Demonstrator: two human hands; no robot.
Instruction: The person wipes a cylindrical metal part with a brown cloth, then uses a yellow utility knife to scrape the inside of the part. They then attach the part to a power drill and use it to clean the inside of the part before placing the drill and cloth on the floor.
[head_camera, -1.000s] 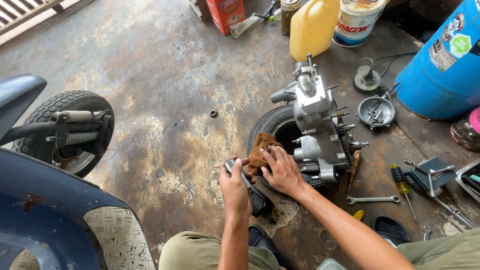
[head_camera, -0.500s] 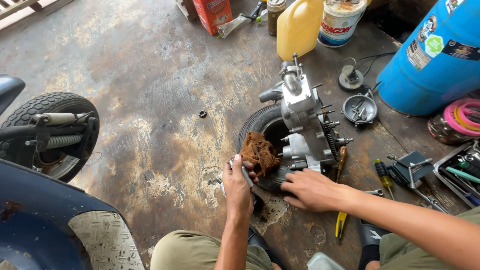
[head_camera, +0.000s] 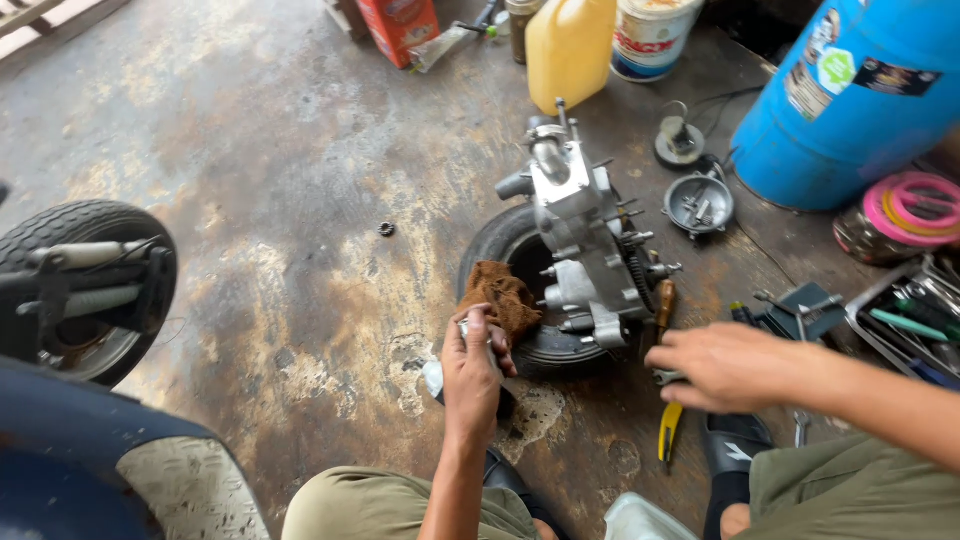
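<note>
While my left hand (head_camera: 470, 365) grips a small metal part against the soft brown rag (head_camera: 503, 300), my open right hand (head_camera: 725, 365) hovers near the heavy-looking engine block (head_camera: 585, 250), best grabbed by its casing.

Blue barrel (head_camera: 850, 90) cut off at top edge; right hand (head_camera: 735, 365) hides tool beneath; metal piece inside left hand (head_camera: 472, 375) mostly covered.

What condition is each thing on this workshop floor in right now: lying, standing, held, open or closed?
Engine block: upright, resting on a small tyre.
Brown rag: crumpled, draped on the tyre.
Left hand: closed around a small metal part, touching the rag.
Right hand: open, palm down over tools on the floor.
Yellow jug: standing upright.
Blue drum: standing.
Tool tray: open, holding tools.
</note>
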